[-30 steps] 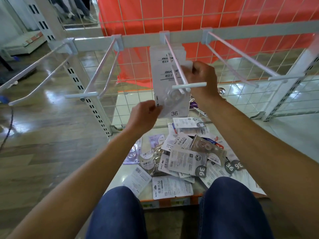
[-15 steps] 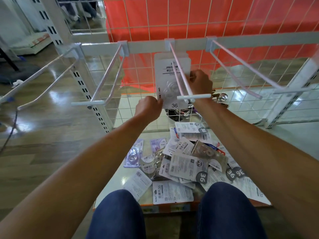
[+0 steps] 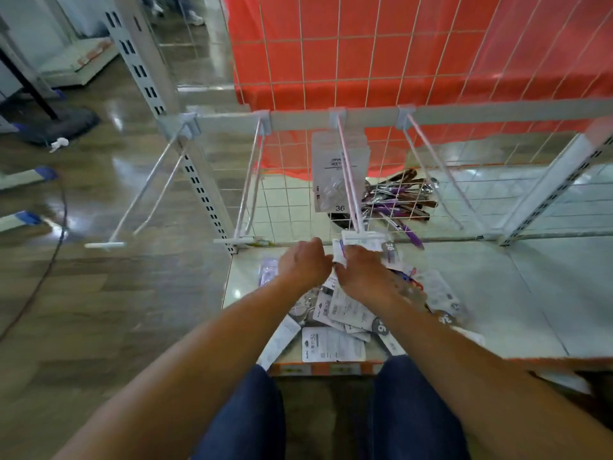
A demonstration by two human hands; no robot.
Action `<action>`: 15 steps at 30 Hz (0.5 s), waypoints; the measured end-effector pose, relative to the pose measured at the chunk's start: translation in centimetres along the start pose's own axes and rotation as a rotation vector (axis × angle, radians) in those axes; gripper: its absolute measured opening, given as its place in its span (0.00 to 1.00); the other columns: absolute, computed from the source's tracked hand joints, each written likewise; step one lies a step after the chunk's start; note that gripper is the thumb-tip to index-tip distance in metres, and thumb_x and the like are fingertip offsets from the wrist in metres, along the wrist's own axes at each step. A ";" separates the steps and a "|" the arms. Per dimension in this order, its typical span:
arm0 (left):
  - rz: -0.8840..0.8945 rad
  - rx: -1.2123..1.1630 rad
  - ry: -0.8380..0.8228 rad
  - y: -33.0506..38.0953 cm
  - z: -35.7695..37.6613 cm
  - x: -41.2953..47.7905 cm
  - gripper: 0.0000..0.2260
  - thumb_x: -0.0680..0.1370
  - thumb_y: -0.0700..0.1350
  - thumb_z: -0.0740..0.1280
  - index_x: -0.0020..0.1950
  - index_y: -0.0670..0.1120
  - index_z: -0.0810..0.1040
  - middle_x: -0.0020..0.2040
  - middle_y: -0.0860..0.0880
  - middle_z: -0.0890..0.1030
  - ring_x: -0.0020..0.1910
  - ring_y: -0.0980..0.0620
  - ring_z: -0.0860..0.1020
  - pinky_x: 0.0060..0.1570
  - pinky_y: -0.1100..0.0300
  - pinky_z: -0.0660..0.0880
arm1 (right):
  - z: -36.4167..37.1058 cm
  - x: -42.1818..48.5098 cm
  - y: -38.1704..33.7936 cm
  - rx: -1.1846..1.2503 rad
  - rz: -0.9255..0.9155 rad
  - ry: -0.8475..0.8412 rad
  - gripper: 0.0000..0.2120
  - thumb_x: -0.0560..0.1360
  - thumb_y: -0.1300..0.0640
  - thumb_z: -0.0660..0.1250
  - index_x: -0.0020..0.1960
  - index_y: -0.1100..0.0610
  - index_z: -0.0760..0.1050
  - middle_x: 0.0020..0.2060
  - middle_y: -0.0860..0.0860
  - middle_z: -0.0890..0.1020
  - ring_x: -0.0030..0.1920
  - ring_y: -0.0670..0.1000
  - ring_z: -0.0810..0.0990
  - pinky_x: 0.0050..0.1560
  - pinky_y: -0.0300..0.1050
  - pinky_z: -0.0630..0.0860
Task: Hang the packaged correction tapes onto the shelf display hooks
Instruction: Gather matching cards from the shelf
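Four white double-wire display hooks (image 3: 234,241) on the rail; only the third from the left carries a stack of hanging packaged correction tapes (image 3: 326,180), count unreadable. One loose pile of tape packs (image 3: 331,348) sits at the front edge of the shelf base (image 3: 497,293). Right hand (image 3: 363,272) pinches one white pack (image 3: 339,255) at the pile's far edge; left hand (image 3: 303,263) touches it, and I cannot tell its grip through the blur.

The left hand (image 3: 303,262) and right hand (image 3: 363,272) meet over the pile of packaged correction tapes (image 3: 335,346) on the shelf (image 3: 497,293), their grips blurred. Hung packages (image 3: 326,180) sit at the far end of the middle hook (image 3: 348,180).
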State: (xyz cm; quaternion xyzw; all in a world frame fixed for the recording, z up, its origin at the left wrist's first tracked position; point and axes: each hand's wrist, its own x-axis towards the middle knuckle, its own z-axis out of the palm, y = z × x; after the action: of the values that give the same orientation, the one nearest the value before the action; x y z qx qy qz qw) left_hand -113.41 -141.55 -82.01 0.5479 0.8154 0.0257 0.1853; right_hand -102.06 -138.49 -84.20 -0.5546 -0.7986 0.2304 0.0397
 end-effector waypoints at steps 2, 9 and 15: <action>0.018 0.021 -0.091 0.5 -1.1 -2.9 0.15 0.81 0.51 0.58 0.62 0.43 0.73 0.60 0.41 0.78 0.59 0.41 0.77 0.50 0.53 0.72 | -0.9 -2.7 -1.1 -0.035 -0.011 -0.088 0.18 0.79 0.50 0.59 0.65 0.58 0.71 0.61 0.57 0.76 0.62 0.59 0.74 0.60 0.52 0.73; 0.058 0.047 -0.252 2.2 -9.2 -11.8 0.12 0.82 0.46 0.57 0.58 0.44 0.76 0.54 0.44 0.79 0.53 0.43 0.78 0.45 0.55 0.72 | -9.6 -11.0 -6.1 0.065 0.021 -0.207 0.10 0.77 0.59 0.60 0.56 0.57 0.76 0.53 0.57 0.81 0.55 0.60 0.79 0.52 0.52 0.77; 0.104 0.087 -0.265 4.5 -19.2 -17.5 0.11 0.82 0.45 0.58 0.58 0.45 0.77 0.52 0.45 0.81 0.48 0.45 0.79 0.41 0.54 0.74 | -19.4 -16.1 -11.6 0.089 0.026 -0.210 0.14 0.79 0.60 0.61 0.63 0.55 0.75 0.58 0.56 0.80 0.56 0.56 0.79 0.54 0.49 0.75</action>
State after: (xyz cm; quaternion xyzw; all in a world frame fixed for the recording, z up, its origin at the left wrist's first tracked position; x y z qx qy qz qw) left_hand -109.99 -152.48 -58.26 0.5953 0.7547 -0.0727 0.2659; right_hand -99.82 -150.00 -59.01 -0.5356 -0.7800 0.3229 -0.0229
